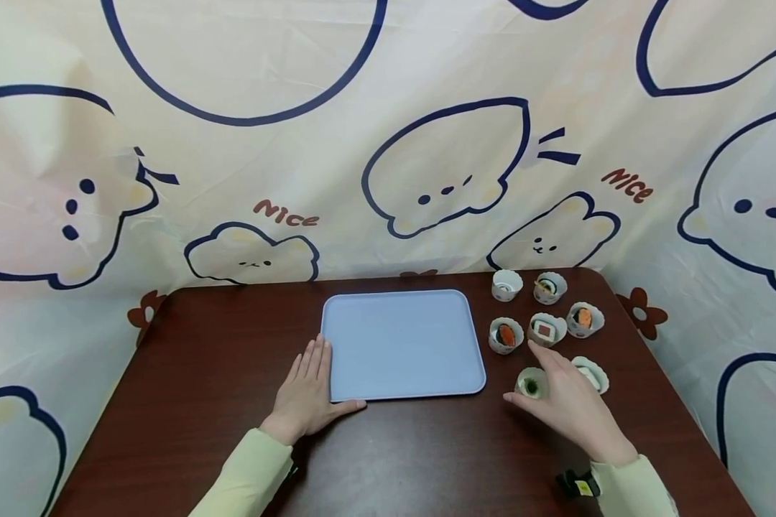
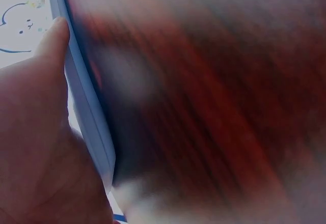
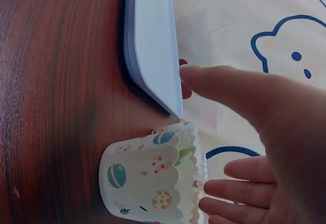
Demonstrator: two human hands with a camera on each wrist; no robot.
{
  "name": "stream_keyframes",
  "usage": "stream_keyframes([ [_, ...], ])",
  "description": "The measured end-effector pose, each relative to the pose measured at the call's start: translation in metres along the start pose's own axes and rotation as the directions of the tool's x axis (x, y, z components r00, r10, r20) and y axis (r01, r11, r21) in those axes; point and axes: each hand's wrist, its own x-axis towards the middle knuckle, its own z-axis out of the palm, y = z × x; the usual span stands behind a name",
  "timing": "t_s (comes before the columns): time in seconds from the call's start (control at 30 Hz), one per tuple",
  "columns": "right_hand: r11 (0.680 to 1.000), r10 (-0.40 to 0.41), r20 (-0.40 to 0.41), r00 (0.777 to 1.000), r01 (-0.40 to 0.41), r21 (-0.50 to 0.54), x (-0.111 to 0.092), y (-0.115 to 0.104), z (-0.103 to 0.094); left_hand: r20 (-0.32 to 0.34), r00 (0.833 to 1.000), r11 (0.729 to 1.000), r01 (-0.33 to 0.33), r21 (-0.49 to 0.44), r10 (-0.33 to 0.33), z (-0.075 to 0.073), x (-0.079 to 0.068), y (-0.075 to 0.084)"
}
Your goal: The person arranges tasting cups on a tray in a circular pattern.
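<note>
Right hand (image 1: 574, 406) hovering, thumb standing wide apart from fingers; green-filled paper cup (image 1: 530, 383) sitting between thumb and forefinger. White-filled cup (image 1: 593, 373) sitting just right of hand, partly hidden. Left hand (image 1: 305, 395) resting along left edge of blue tray (image 1: 404, 348), fingers lying straight, thumb pointing out along near edge.

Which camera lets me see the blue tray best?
The head view: the whole blue tray shows there, flat on the table. The left wrist view shows only a narrow strip of its edge beside the left hand. The right wrist view shows one part, cut off at the top.
</note>
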Motion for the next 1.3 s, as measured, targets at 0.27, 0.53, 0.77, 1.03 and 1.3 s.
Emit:
stream_keyframes([
  [0.27,0.998,0.063,0.082,0.995,-0.064,0.019,0.0,0.002,-0.002,0.028,0.999,0.999,0.04,-0.002,-0.04,-0.007,0.001,0.004],
  [0.53,0.999,0.03,0.101,0.994,-0.032,0.018,0.0,0.007,-0.006,-0.023,0.999,0.999,0.04,-0.021,-0.041,-0.004,0.005,0.003],
  [0.77,0.999,0.035,0.106,0.994,-0.038,0.025,-0.001,0.012,-0.004,-0.018,0.999,0.999,0.037,-0.018,-0.037,-0.004,0.01,0.0],
  [1.03,0.998,0.043,0.112,0.993,-0.048,0.047,0.005,0.018,0.002,-0.029,0.999,0.999,0.024,-0.048,-0.025,0.005,0.014,-0.005],
  [1.3,0.992,0.08,0.096,0.992,-0.088,0.086,0.005,0.022,0.005,-0.056,0.998,0.998,0.014,-0.062,-0.017,0.008,0.014,-0.007],
])
